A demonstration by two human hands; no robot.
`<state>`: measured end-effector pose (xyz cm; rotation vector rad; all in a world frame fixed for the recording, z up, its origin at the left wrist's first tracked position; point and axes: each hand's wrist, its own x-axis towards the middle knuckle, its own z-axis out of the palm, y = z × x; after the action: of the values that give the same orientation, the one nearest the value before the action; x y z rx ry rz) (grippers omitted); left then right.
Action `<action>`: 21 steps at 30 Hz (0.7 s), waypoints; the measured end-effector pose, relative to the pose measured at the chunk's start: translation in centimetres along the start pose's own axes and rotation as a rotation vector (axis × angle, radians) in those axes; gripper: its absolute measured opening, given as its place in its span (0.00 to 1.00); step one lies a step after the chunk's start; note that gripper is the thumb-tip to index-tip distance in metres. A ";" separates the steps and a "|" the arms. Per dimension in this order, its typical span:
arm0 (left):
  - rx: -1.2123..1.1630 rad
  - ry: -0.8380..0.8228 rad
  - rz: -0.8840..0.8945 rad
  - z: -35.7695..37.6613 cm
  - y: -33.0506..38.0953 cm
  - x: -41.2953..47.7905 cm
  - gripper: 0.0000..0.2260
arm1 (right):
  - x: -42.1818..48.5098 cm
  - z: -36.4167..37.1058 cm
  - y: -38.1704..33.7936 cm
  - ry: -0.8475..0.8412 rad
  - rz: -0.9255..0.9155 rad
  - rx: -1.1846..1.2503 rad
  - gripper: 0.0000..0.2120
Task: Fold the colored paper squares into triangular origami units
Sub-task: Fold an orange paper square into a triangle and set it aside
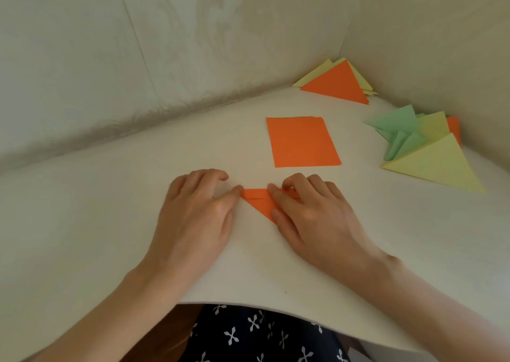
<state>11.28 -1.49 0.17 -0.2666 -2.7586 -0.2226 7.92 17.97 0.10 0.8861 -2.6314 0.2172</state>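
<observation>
A small orange paper [258,200], folded into a triangle with its point towards me, lies flat on the white table [110,223]. My left hand [198,212] presses its left corner with the thumb tip, the other fingers curled above the table. My right hand [309,212] covers the paper's right half, with thumb and fingertips pressing down along the top fold. A flat orange paper square [302,142] lies just beyond the hands.
Folded triangles sit at the back right: an orange one on yellow ones [338,84] in the corner, and a pile of green, yellow and orange units [425,146] by the right wall. Walls close the table at the back and right. Its near edge runs above my lap.
</observation>
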 end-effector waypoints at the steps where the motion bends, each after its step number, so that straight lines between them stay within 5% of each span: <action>1: -0.018 0.008 -0.026 -0.1 -0.3 -0.2 0.20 | 0.1 0.0 0.1 -0.009 0.007 0.030 0.19; 9: -0.512 -0.106 -0.207 -0.5 -1.0 3.2 0.11 | 3.6 0.0 1.6 -0.038 0.036 0.195 0.11; 17: -1.229 -0.134 -0.316 -0.2 -0.5 6.3 0.11 | 4.8 -1.1 2.7 -0.030 0.406 0.925 0.06; 21: -1.351 -0.104 -0.330 -0.2 -0.6 6.1 0.08 | 4.8 -2.2 3.1 -0.162 0.516 1.256 0.07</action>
<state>5.65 -1.15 2.46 -0.1218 -2.2398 -2.1407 3.12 18.32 3.88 0.4450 -2.6264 2.1229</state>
